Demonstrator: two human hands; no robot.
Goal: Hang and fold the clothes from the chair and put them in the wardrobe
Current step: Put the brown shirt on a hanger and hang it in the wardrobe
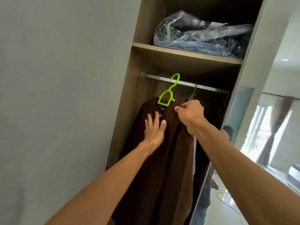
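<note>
A dark brown garment (162,168) hangs on a bright green plastic hanger (168,96) inside the open wardrobe (129,98). The hanger's hook sits at the metal rail (203,86); whether it rests on the rail I cannot tell. My left hand (155,129) lies flat and open against the garment just below its collar label. My right hand (190,115) is closed on the garment's right shoulder, beside the hanger.
A wooden shelf (186,53) above the rail carries folded clothes in a clear plastic bag (201,34). Another hanger with a dark garment (194,93) hangs further right on the rail. A mirrored sliding door (259,119) stands at the right, a grey wall (56,95) at the left.
</note>
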